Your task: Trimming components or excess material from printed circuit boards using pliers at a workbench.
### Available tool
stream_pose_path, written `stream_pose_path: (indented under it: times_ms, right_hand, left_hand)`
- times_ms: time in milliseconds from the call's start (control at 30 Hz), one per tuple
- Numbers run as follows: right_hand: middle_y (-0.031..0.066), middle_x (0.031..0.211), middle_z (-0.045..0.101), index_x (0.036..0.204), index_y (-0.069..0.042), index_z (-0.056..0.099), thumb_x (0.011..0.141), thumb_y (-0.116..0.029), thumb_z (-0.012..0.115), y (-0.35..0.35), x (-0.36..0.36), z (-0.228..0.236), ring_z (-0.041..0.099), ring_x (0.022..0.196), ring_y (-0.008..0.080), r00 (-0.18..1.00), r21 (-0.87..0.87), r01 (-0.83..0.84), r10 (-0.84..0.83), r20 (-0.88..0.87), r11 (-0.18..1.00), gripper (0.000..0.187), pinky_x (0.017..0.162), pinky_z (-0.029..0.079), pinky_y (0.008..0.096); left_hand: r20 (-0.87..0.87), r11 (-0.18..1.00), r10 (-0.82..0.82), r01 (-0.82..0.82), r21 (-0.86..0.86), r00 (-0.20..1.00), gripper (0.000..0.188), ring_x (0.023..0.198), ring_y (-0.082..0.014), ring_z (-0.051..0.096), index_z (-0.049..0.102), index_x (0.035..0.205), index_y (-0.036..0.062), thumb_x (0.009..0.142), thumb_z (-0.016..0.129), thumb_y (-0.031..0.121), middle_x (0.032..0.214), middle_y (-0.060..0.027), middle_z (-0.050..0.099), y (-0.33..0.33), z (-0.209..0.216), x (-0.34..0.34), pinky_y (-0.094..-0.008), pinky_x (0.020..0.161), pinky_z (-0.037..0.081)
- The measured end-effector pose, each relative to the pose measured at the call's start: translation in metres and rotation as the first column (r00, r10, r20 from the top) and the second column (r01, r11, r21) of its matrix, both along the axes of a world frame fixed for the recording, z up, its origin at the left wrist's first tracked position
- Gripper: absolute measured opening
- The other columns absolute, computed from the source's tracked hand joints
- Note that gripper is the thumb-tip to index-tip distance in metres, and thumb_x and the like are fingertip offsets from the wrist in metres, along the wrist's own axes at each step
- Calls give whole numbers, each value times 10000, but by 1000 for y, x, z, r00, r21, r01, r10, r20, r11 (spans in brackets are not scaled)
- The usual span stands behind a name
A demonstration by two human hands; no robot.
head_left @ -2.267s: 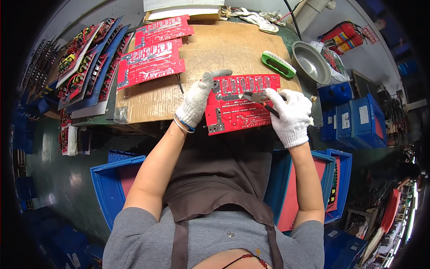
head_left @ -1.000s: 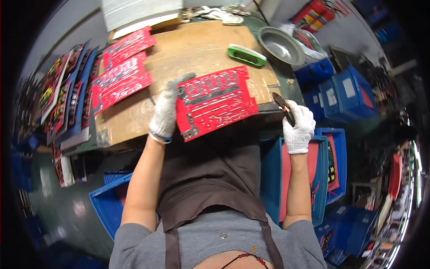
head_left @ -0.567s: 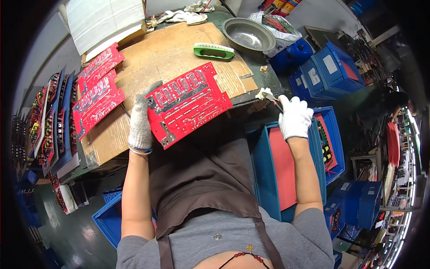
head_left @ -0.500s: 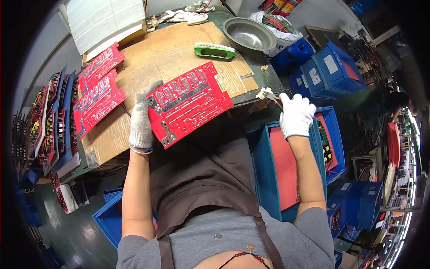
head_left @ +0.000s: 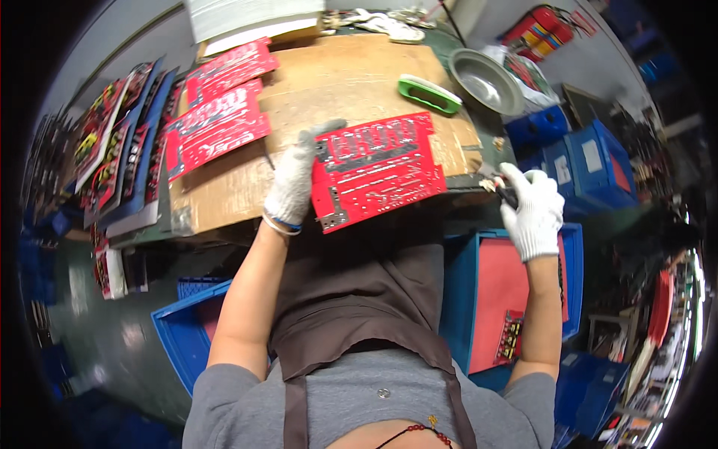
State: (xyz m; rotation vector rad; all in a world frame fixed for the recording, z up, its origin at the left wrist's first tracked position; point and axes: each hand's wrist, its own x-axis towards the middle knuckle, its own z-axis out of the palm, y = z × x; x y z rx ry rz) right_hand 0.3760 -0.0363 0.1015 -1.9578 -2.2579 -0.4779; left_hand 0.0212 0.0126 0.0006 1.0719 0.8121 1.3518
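In a white knit glove, my left hand (head_left: 292,179) grips the left edge of a red circuit board (head_left: 378,172), tilted up over the table's near edge. The board's solder side, with rows of silvery joints, faces me. My right hand (head_left: 535,213), gloved too, is closed around a dark-handled tool (head_left: 507,196) to the right of the board. A whitish clump (head_left: 489,184) shows at the tool's tip; the tool's exact kind is unclear. Left of my left hand, two more red boards (head_left: 217,127) lie overlapping on the cardboard sheet (head_left: 344,75).
A green brush (head_left: 430,95) and a metal bowl (head_left: 486,82) sit at the back right. Circuit boards (head_left: 123,142) stand in a row at the left. Below my right arm is a blue bin (head_left: 461,299) with a pink sheet; another bin (head_left: 176,337) stands lower left.
My view has swung, so the scene sits further right. The held board has turned to lie more level. Both hands keep their hold; a small board in the right bin now shows beside my forearm.
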Motion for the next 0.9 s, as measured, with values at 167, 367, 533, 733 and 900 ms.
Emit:
stream_pose_path:
  times_ms: [167,367,533,733,900]
  right_hand:
    - [114,1068,644,1284,-224,692,640,-89,858,-6,-73,0,620,1024,333,938,137,-312,327,-115,940,678,879,493,450]
    - [100,1071,637,1324,-241,669,653,-110,849,2,-100,-18,608,1035,321,935,100,-333,342,-92,938,707,880,446,465]
    - [89,1096,625,1334,-246,666,668,-120,841,2,-107,-26,583,1068,308,958,107,-276,283,-49,955,700,894,419,470]
    - [79,1093,618,1332,-246,667,685,-140,841,6,-114,-24,576,1070,306,954,107,-295,298,-12,949,679,891,411,474]
    - [70,1104,613,1340,-244,661,711,-169,847,4,-120,-28,572,1080,302,978,87,-207,209,-4,974,661,901,410,484]
  left_hand:
    - [39,999,-29,30,-22,999,786,1203,-186,629,552,1431,-45,1076,348,626,1361,-150,647,1,-5,-4,-348,1095,477]
    - [40,998,-29,32,-60,999,800,1174,-183,643,550,1425,-50,1072,343,638,1307,-153,666,-2,7,-4,-345,1065,501]
    - [57,999,-34,36,-34,998,825,1155,-187,656,549,1411,-69,1056,380,657,1290,-159,672,1,3,-2,-353,1051,516]
    - [74,997,-65,68,-32,995,780,1156,-221,676,522,1437,-63,1078,359,610,1292,-182,672,2,-1,-7,-377,1043,542]
    - [72,997,-65,67,-26,995,804,1156,-209,668,530,1427,-70,1067,374,632,1292,-178,671,1,1,-5,-366,1047,530]
